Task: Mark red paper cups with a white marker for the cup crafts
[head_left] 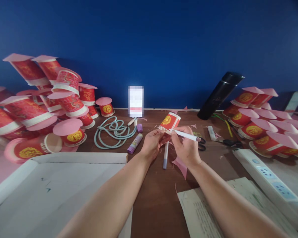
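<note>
My left hand [152, 142] is closed on the lower edge of a red paper cup [173, 121] with a round gold emblem, held tilted above the table. Between the fingers of my right hand [187, 148] is a white marker pen [186, 135], its near end against the cup's rim. Under the hands, a second white pen [166, 155] with a greyish end lies on the wood. Close to it is a pink paper scrap [180, 168]. Beside my left hand rests a purple glue stick [135, 143]. The pen's tip is partly hidden by my fingers.
Red cups with pink paper discs pile up at left [69, 77] and right [253, 130]. A coiled cable [114, 132], lit phone [135, 100], black bottle [220, 96], scissors [229, 142], power strip [268, 185], cardboard [201, 211] and white box lid [72, 191] surround the hands.
</note>
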Available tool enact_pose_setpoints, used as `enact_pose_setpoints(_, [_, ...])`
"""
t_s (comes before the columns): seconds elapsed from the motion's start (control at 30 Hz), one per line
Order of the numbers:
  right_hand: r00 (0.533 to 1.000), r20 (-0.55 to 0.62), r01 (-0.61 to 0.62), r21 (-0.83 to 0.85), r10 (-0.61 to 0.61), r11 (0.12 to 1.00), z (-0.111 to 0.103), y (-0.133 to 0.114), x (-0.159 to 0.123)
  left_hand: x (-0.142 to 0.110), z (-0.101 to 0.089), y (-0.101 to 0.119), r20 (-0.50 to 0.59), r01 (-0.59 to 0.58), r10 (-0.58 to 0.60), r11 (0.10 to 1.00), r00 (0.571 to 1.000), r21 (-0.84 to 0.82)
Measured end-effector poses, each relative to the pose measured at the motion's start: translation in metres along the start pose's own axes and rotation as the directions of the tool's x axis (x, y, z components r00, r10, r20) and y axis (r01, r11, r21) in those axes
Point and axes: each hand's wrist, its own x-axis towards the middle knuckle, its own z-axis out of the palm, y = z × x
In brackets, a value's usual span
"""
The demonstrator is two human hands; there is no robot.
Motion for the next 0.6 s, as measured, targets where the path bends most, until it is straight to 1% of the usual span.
enact_pose_setpoints(0.33, [1.000, 0.005, -0.010, -0.012, 0.010, 1.000, 0.0000, 0.0002, 0.0002, -0.0006, 0.0007, 0.0015, -0.009, 0.011, -0.011, 0.999, 1.000, -0.033])
enact_pose_setpoints(0.6, [0.997, 0.054, -0.056, -0.070, 0.060, 0.996, 0.0004, -0.0015, -0.0007, 0.0010, 0.0001, 0.0010, -0.076, 0.012, -0.016, 0.998, 0.997, -0.055])
